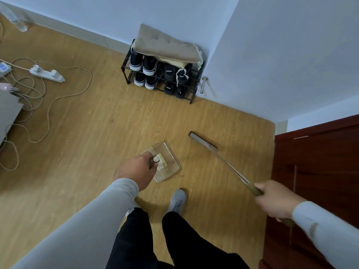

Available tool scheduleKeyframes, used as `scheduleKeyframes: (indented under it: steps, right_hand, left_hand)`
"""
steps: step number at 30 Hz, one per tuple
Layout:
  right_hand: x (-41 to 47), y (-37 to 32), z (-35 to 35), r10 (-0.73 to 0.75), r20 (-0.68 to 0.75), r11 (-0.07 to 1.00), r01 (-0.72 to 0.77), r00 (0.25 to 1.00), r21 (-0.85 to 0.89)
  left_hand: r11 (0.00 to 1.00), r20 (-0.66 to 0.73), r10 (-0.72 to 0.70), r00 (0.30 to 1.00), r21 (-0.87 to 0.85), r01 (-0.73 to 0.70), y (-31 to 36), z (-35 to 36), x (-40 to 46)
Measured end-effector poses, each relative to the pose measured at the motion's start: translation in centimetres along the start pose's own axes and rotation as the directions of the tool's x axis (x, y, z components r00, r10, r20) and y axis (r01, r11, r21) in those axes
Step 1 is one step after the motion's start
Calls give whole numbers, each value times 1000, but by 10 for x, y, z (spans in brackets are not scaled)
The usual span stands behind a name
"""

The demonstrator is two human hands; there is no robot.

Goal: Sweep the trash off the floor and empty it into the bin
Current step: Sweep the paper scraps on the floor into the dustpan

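- Risk: our clear dustpan (164,162) already carries a yellowish scrap of trash (160,159); tipping it on the way to the bin, which is out of view, would spill it back on the floor (93,133)
- Risk: broom head (203,142) lies well apart from the pan; a wide swing could hit the shoe rack (161,74)
- Left hand (136,169) grip clenched on the dustpan handle
- Right hand (275,200) grip clenched around the broom handle (233,169)

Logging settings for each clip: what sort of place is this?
Probably a home, near an entry or bedroom corner: a shoe rack full of shoes stands against the wall, a power strip with cables lies on the wood-look floor, beside a dark red door.
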State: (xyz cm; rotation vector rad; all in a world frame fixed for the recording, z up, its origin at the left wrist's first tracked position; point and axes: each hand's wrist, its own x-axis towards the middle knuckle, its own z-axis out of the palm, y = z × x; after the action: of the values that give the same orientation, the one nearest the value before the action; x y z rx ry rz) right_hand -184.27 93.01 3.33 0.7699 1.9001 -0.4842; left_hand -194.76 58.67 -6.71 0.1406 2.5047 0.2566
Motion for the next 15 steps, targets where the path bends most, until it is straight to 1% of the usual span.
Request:
scheduleKeyframes:
  steps: [1,3,5,7,10,13,15]
  right_hand:
    - [8,-10,13,3,-11,997,-4,1000,-76]
    - [20,-28,40,15,44,988,-8,999,-153]
    - [21,-43,57,6,159,990,17,987,-142]
    - [13,-49,53,-36,247,989,69,968,-127]
    - [1,-28,21,-56,266,998,58,962,1]
    - [-13,6,-9,-51,208,989,21,977,147]
    - [-28,17,-14,-33,182,970,-12,983,243]
  left_hand:
    - [1000,-2,2,1000,-1,-2,0,0,0]
    - [1000,-10,11,1000,1,-11,-2,1,0]
    - [1000,-10,17,1000,4,-17,-3,2,0]
    - [1000,-6,24,1000,10,-24,-4,2,1]
    - [999,-1,48,999,7,-48,-6,2,-1]
    - [998,7,55,998,-15,-55,-13,0,-5]
    - [999,20,52,998,-17,-51,-22,-3,-9]
